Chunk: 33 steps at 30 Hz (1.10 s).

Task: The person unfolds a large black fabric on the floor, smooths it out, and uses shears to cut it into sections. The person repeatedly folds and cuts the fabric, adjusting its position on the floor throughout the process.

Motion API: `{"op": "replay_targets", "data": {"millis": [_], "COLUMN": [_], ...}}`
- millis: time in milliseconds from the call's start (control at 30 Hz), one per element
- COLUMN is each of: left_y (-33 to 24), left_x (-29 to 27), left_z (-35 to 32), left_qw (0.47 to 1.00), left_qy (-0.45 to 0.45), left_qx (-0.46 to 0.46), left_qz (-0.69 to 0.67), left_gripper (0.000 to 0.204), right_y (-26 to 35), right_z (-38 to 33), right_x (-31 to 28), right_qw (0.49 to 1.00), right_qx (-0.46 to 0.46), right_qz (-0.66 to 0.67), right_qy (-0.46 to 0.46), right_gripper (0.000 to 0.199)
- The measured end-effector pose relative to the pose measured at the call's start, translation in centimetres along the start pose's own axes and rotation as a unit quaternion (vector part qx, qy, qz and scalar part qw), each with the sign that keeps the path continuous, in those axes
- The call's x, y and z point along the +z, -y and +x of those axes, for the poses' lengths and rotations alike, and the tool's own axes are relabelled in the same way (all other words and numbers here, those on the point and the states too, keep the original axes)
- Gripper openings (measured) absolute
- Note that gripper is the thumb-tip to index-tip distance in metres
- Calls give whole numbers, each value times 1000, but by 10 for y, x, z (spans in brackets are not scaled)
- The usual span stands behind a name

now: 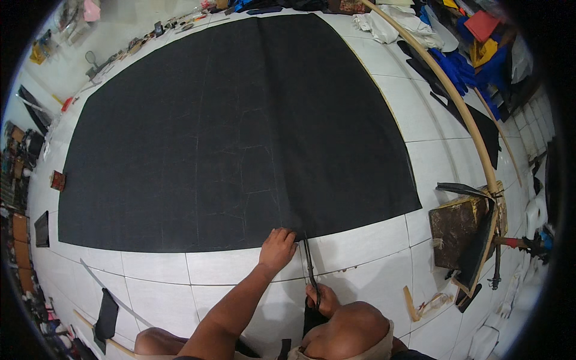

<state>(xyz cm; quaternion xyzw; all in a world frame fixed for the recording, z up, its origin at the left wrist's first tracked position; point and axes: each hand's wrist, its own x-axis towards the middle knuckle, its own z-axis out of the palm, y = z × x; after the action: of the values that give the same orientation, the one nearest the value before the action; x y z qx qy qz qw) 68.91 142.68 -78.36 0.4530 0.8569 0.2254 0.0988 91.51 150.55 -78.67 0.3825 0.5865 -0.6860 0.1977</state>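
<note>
A large black sheet (150, 138) of fabric or leather-like material lies spread on the floor, with thin pale lines drawn on it and a crease through its middle. My left hand (278, 249) is at its near edge, fingers curled over the edge and gripping it. Just to the right, my right hand (324, 301) is closed around the handles of long dark scissors (309, 264). Their tips meet the sheet's near edge close to my left fingers. How far the blades are apart is too small to tell.
White tiles (156, 294) surround the sheet. On the right, a long curved wooden pole (447, 84) rises beside a worn brown box (459, 231). Cloth and gloves (453, 69) pile up at the far right. A black scrap (107, 321) and a long strip (117, 294) lie near left.
</note>
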Motion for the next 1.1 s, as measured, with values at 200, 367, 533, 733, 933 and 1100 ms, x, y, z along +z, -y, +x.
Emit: {"op": "replay_targets", "data": {"millis": [200, 367, 533, 733, 933, 1100], "left_y": [-3, -3, 3, 4, 2, -1], "left_x": [4, 8, 3, 5, 5, 8], "left_z": [0, -4, -7, -5, -4, -3], "left_qw": [999, 998, 993, 995, 997, 997], "left_qy": [-34, -36, -25, -39, -49, -63], "left_qx": [-32, -41, -86, -56, -43, -33], "left_qz": [-4, -38, -78, -69, -42, -30], "left_gripper": [28, 22, 17, 13, 14, 13], "right_y": [10, 6, 6, 20, 19, 26], "right_z": [-7, -9, -8, -10, -2, 2], "right_x": [6, 6, 10, 7, 10, 12], "right_qw": [999, 998, 995, 999, 998, 997], "right_qx": [-35, -46, -64, -37, -37, -15], "right_qz": [-23, -28, 81, 10, -55, -80], "right_qy": [-12, -10, -11, -7, -5, -20], "right_gripper": [44, 43, 44, 51, 55, 63]}}
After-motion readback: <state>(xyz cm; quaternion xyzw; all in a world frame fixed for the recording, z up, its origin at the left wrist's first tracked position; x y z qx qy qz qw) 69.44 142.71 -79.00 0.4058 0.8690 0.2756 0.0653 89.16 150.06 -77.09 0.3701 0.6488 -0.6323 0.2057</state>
